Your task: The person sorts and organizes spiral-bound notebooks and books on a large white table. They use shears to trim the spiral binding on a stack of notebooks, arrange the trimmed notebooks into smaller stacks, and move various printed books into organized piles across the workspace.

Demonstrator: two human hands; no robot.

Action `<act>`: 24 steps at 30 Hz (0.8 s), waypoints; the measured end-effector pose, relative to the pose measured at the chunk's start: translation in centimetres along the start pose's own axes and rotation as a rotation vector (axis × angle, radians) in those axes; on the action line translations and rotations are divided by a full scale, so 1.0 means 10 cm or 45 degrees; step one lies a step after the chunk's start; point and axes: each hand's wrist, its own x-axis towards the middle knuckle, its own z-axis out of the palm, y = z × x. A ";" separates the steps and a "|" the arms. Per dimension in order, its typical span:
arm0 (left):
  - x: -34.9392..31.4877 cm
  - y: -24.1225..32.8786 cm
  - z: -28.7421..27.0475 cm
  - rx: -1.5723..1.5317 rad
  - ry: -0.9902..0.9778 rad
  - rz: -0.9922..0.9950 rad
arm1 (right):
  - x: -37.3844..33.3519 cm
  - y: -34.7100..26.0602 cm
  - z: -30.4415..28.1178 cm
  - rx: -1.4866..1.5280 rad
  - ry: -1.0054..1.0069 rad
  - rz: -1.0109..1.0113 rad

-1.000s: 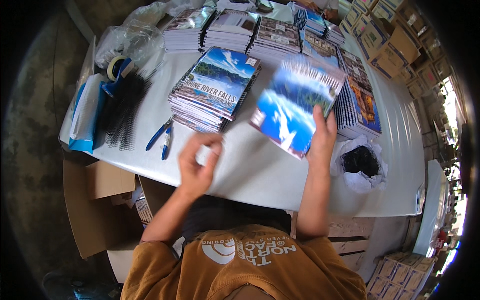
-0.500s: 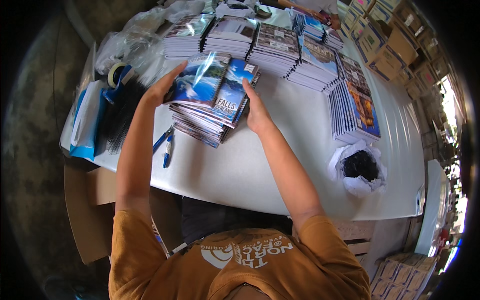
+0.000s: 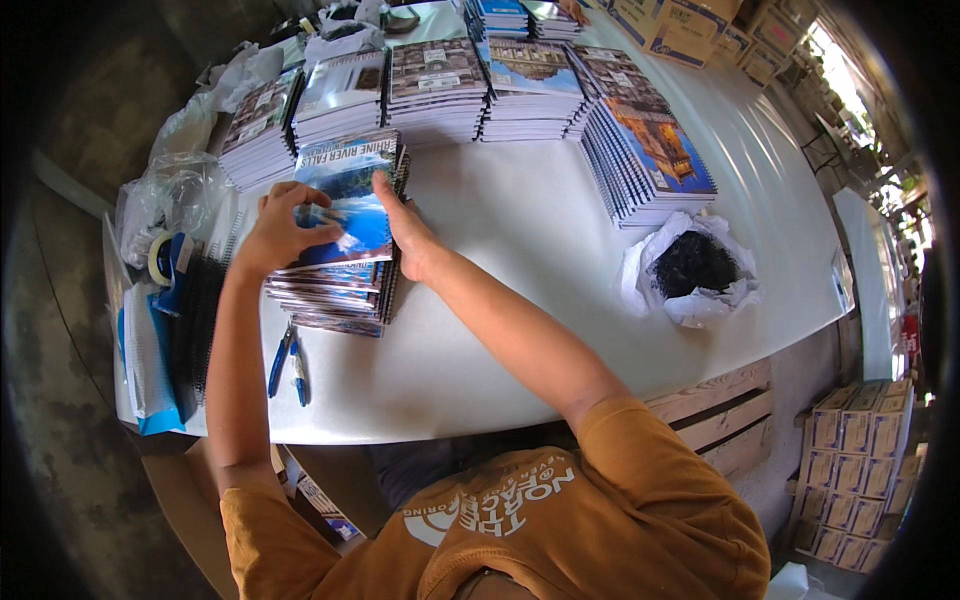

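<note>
A stack of spiral-bound notebooks (image 3: 345,225) stands on the white table before me, its top cover a blue and green landscape photo. My left hand (image 3: 285,230) rests on the left part of the top cover, fingers bent, with a gap between thumb and forefinger. Against the stack's right, spiral-bound edge stands my right hand (image 3: 408,230), thumb pointing up and away; its other fingers are mostly hidden. A blue cutter (image 3: 279,365) and a blue and white pen (image 3: 298,372) lie just in front of the stack.
More notebook stacks (image 3: 435,90) line the back and right (image 3: 650,150). A white wrapping with black coils (image 3: 695,265) sits at right. Tape dispenser (image 3: 172,272), black spirals (image 3: 203,330) and clear plastic (image 3: 170,205) lie left. A hand (image 3: 574,10) shows at the far edge.
Two top notebooks lay overlapped and askew between my hands; now one cover shows, more nearly in line with the stack. My left hand has moved onto the cover. The view has shifted.
</note>
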 end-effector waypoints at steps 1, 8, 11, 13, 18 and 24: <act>0.04 -0.08 -0.01 -0.093 -0.031 0.053 | 0.02 0.01 -0.04 -0.041 -0.015 0.006; -0.22 -0.75 0.22 -1.705 -0.333 -0.725 | -0.16 -0.02 0.16 0.202 0.007 -0.006; -0.34 -0.70 0.35 -2.040 -0.238 -0.671 | -0.38 -0.07 0.13 0.297 -0.147 -0.176; -0.40 -0.52 0.42 -2.025 -0.205 -0.609 | -0.51 -0.08 0.00 0.262 -0.269 -0.279; -0.48 0.19 0.90 -2.103 -0.103 -0.360 | -0.78 -0.05 -0.63 0.287 -0.280 -0.396; 0.09 1.08 1.26 -2.000 -0.238 -0.298 | -1.16 -0.42 -1.41 0.247 0.002 -0.665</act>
